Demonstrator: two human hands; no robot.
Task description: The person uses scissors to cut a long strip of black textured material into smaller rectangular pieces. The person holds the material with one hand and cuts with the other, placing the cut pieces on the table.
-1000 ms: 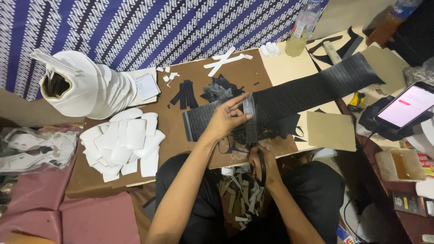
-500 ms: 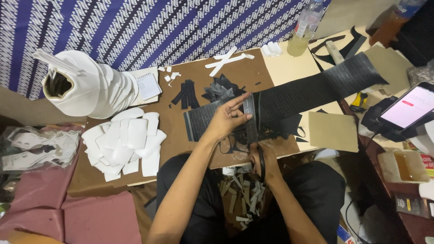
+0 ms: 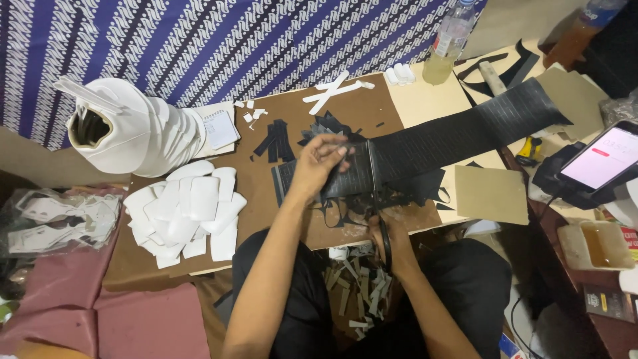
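My left hand point(image 3: 319, 165) grips the near end of a long black ribbed strip of material point(image 3: 458, 133) that runs across the brown board point(image 3: 252, 193) to the upper right. My right hand point(image 3: 392, 240) sits at the board's near edge, closed around dark scissors point(image 3: 384, 229) whose blades point up into the strip beside my left hand. Black offcuts point(image 3: 405, 193) lie under and around the strip. Small cut black pieces point(image 3: 276, 141) rest just beyond my left hand.
A pile of white cut shapes point(image 3: 189, 211) lies at the left of the board, a roll of white material point(image 3: 139, 129) behind it. A plastic bottle point(image 3: 452, 40) stands at the back, a phone on a stand point(image 3: 598, 163) at right. Scraps point(image 3: 359, 292) litter my lap.
My left hand has shifted its fingers lower on the strip, from pointing to gripping it. The right hand stays at the board's edge with the scissors.
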